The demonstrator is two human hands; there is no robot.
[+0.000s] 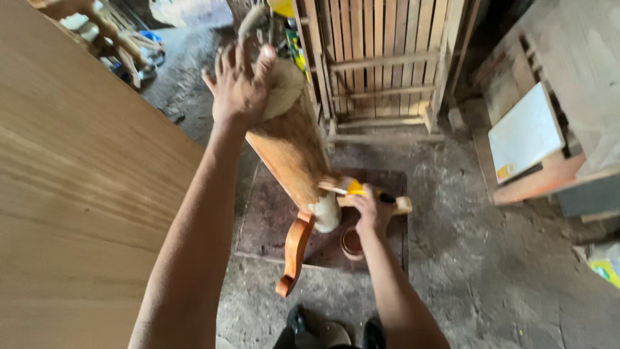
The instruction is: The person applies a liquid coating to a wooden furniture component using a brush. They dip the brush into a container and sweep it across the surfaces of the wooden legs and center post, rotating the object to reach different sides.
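A carved wooden furniture leg (290, 155) is being held upright and slightly tilted over a dark mat (265, 213) on the floor, its curved orange-brown foot (294, 249) pointing down toward the viewer. It is judged to be stiff, solid and fairly heavy for one hand, and its freshly coated faces are likely being left slick, so the dry top end looks the safest place for a hold. There, above the mat, a cloth pad (284, 90) is being pressed against the top of the leg by the left hand (239, 87), whose grip is spread over the cloth with fingers splayed rather than clenched. Lower down the leg, a paintbrush (352, 187) with a yellow ferrule is being clasped firmly in the right hand (373, 213), and its bristles are being laid against the leg's side. Just beside the leg's lower end, a small round pot (352, 242) of reddish finish is standing on the mat. Left of the leg, a large plywood sheet (77, 194) is leaning; behind it, slatted wooden frames (381, 58) are stacked.
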